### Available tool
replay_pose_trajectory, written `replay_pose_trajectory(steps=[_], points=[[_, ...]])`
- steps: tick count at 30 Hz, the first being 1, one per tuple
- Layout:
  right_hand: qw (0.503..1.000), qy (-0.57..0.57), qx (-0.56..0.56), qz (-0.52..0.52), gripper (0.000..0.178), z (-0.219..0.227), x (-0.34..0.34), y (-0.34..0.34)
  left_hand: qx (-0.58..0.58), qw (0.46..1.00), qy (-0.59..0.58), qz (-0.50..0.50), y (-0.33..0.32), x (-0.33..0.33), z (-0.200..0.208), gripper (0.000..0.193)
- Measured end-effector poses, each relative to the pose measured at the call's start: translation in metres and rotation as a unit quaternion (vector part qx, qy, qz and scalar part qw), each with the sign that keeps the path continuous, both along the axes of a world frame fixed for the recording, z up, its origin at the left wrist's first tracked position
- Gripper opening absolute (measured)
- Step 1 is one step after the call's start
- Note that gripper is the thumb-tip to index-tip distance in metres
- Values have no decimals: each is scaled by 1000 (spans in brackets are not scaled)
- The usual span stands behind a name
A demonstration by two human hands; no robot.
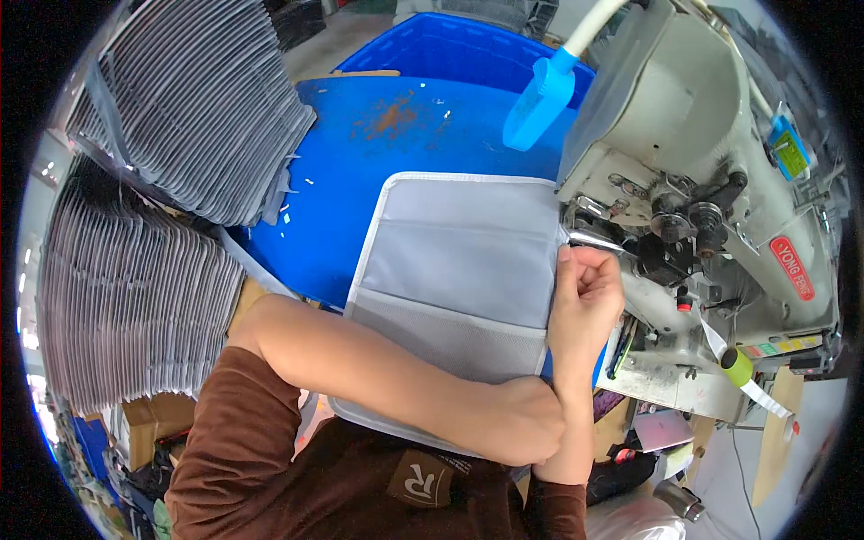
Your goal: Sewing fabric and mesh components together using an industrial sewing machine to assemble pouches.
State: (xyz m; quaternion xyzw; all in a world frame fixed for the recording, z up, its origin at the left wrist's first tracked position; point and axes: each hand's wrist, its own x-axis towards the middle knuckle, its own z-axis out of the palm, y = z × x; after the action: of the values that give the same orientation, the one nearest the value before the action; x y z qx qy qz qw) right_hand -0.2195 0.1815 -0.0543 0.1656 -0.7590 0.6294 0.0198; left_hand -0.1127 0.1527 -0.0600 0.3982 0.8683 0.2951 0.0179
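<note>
A grey fabric panel (468, 247) with pale bound edges and a mesh pocket (450, 337) lies in front of me, its upper right side up against the sewing machine (702, 144). My right hand (589, 283) is closed in a pinch at the panel's right edge, beside a shiny metal part (594, 241) of the machine. Crossing over the panel's lower part, my left forearm leads to my left hand (531, 418), which is curled closed against my right wrist. Its fingertips are hidden, so what they hold, if anything, does not show.
Tall stacks of grey panels (198, 99) stand at the left. Behind the blue work surface (333, 198), strewn with scraps and brown dust, is a blue crate (450, 45). A light-blue scoop-shaped nozzle (540, 99) hangs by the machine. White tape (765, 398) runs at the right.
</note>
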Motion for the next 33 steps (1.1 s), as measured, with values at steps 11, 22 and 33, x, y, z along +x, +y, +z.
replay_pose_trajectory(steps=[11,22,33], points=[[989,67,131,17,38,9,-4,2,-17,999,21,-21,-10,-5,16,25],[986,88,140,16,45,11,-10,-2,-16,999,-1,-51,-26,-20,41,37],[995,34,77,45,43,2,-12,2,-46,997,-19,-55,-26,-26,39,37]])
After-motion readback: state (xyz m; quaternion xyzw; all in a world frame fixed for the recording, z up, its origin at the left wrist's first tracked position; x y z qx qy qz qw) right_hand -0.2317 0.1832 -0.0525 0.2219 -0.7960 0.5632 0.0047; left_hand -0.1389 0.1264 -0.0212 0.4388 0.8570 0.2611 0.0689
